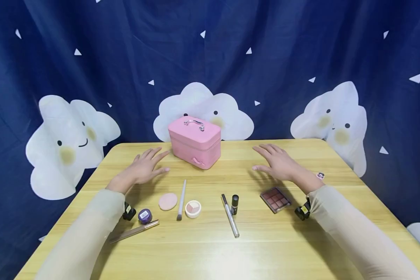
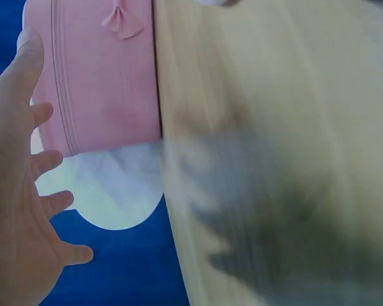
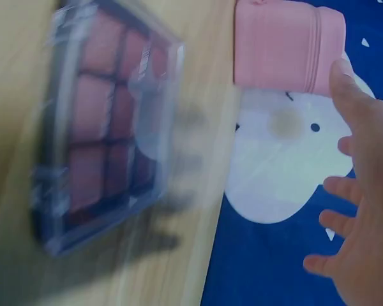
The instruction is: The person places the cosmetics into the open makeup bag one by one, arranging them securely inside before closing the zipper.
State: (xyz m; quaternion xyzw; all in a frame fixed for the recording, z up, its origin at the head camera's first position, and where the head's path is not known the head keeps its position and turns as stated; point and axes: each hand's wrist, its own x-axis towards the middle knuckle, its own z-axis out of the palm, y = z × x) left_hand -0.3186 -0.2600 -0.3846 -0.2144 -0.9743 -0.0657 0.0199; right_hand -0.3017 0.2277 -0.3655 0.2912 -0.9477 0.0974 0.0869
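Head view: left hand [image 1: 144, 167] and right hand [image 1: 278, 162] are hovering empty, fingers spread, flanking the pink case [image 1: 192, 147], which is probably calling for even, two-sided support.

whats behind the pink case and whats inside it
Behind the pink case hangs a dark blue curtain bearing a white cloud; in the head view the case covers part of that cloud. The lid is closed, so the inside cannot be seen.

no text legible, white label [image 1: 145, 214] on purple jar [image 1: 146, 221] too small to read
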